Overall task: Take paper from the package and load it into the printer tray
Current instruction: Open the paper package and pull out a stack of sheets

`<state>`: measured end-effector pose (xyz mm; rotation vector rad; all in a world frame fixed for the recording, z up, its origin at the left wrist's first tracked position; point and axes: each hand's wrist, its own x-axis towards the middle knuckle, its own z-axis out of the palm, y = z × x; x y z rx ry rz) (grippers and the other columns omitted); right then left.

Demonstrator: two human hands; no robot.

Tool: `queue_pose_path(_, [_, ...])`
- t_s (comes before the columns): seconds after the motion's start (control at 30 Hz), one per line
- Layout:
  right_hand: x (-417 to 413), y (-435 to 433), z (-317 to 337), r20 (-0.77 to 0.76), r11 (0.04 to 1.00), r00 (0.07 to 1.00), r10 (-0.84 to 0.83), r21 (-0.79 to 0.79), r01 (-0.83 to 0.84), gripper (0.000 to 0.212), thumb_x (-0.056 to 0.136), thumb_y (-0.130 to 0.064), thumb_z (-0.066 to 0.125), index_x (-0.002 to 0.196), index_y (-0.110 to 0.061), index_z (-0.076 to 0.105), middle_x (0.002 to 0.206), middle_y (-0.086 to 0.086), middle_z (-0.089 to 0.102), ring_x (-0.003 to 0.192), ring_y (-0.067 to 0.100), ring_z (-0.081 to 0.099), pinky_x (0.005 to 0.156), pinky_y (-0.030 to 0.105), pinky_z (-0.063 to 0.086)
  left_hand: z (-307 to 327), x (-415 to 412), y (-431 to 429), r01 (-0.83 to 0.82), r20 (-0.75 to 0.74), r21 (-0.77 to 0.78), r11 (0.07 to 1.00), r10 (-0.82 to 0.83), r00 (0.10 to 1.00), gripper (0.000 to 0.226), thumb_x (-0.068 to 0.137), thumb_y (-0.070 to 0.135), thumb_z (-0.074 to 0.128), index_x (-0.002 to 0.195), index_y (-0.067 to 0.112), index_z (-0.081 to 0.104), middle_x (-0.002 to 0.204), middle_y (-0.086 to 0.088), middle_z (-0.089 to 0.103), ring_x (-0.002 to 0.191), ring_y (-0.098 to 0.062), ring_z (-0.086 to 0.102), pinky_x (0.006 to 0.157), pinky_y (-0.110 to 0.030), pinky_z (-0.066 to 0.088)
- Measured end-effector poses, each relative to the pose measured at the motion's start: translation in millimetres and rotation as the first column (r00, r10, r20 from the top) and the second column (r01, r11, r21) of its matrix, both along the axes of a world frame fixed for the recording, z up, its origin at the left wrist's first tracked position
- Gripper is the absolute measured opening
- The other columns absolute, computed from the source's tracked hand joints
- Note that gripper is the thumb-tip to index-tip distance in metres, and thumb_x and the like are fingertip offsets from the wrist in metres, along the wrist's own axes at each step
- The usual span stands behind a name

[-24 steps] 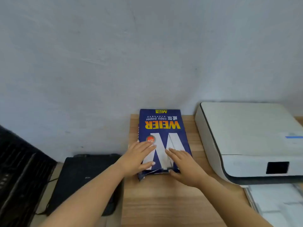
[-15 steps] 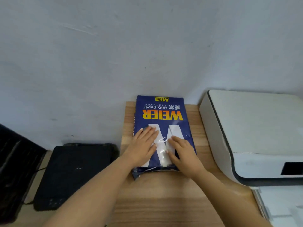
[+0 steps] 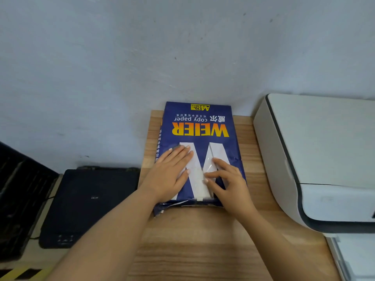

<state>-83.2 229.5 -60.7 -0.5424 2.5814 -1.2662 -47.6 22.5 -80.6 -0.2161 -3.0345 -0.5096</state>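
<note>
A blue paper package point(image 3: 199, 126) with orange lettering lies flat on the wooden table point(image 3: 194, 240), its far end against the wall. Its near end is torn, with ragged wrapper edges. My left hand point(image 3: 172, 173) rests palm down on the package's near left part, fingers spread flat. My right hand point(image 3: 227, 183) lies on the near right part, with its fingers curled over a strip of clear tape on the wrapper. The white printer point(image 3: 316, 159) stands to the right of the package. A pale tray point(image 3: 355, 258) juts out below the printer at the lower right.
A black flat device point(image 3: 89, 203) sits lower down to the left of the table, with a dark slatted object point(image 3: 16, 199) at the far left edge. A pale wall point(image 3: 162, 57) rises directly behind the table. Yellow-black tape point(image 3: 20, 273) marks the floor at lower left.
Both hands have slid a little farther up the package top. The view has tilted down and moved closer, so the package and printer look larger.
</note>
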Motion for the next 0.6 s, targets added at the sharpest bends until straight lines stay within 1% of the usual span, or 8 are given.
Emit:
queue_pose_path(0.07, [0.5,-1.5,2.1,0.019,0.999,0.999,-0.031,-0.020,0.031,0.009,0.081,-0.028,0.071,0.089,-0.030,0.071,0.134,-0.019,0.049,0.127,0.001,0.033,0.095,0.017,0.027,-0.3,0.0,-0.3,-0.006,0.002,-0.007,1.000,0.006,1.000,0.056,0.097,0.043,0.017,0.149,0.025,0.010,0.156,0.010,0.007,0.142,-0.002,-0.003,0.114,-0.022,-0.006])
queue_pose_path(0.17, [0.5,-2.4,4.7,0.053,0.998,0.997,-0.048,-0.030,0.049,0.005,0.081,-0.026,0.071,0.086,-0.028,0.069,0.132,-0.020,0.048,0.126,0.000,0.033,0.098,0.024,0.028,0.7,0.4,0.5,-0.018,0.013,0.011,1.000,0.018,1.000,0.053,0.100,0.040,0.024,0.148,0.027,0.007,0.154,0.013,0.002,0.139,0.002,-0.009,0.112,-0.020,-0.009])
queue_pose_path(0.27, [-0.3,-1.9,6.4,0.065,0.999,0.997,-0.040,-0.023,0.041,0.004,0.082,-0.026,0.070,0.086,-0.026,0.069,0.133,-0.019,0.047,0.124,-0.001,0.031,0.097,0.025,0.028,2.4,0.6,1.2,-0.021,0.017,0.014,1.000,0.021,1.000,0.053,0.101,0.038,0.027,0.148,0.026,0.007,0.155,0.013,0.002,0.136,0.004,-0.010,0.110,-0.019,-0.010])
queue_pose_path(0.37, [-0.3,-1.0,7.2,0.082,0.999,0.996,-0.031,-0.042,0.035,0.005,0.081,-0.026,0.070,0.086,-0.025,0.069,0.134,-0.018,0.048,0.124,-0.001,0.032,0.096,0.024,0.028,3.0,0.2,1.0,-0.013,0.019,0.007,1.000,0.012,1.000,0.051,0.101,0.036,0.023,0.149,0.025,0.008,0.157,0.008,0.008,0.137,0.003,-0.009,0.112,-0.020,-0.009])
queue_pose_path(0.47, [-0.4,0.5,7.5,0.083,0.999,0.996,-0.018,-0.047,0.022,0.005,0.081,-0.027,0.071,0.085,-0.027,0.069,0.133,-0.018,0.048,0.125,-0.001,0.033,0.097,0.024,0.028,3.5,0.5,0.7,-0.012,0.027,-0.002,1.000,0.012,1.000,0.053,0.099,0.038,0.018,0.149,0.025,0.007,0.158,0.008,0.008,0.136,0.004,-0.009,0.111,-0.019,-0.010])
queue_pose_path(0.6, [-1.0,2.0,7.9,0.089,0.998,0.996,-0.008,-0.059,0.013,0.005,0.080,-0.027,0.071,0.084,-0.029,0.069,0.131,-0.019,0.049,0.126,0.001,0.034,0.099,0.026,0.030,4.7,0.7,1.0,-0.009,0.014,0.011,1.000,0.009,1.000,0.052,0.099,0.037,0.019,0.149,0.024,0.010,0.158,0.006,0.010,0.136,0.004,-0.007,0.111,-0.019,-0.009])
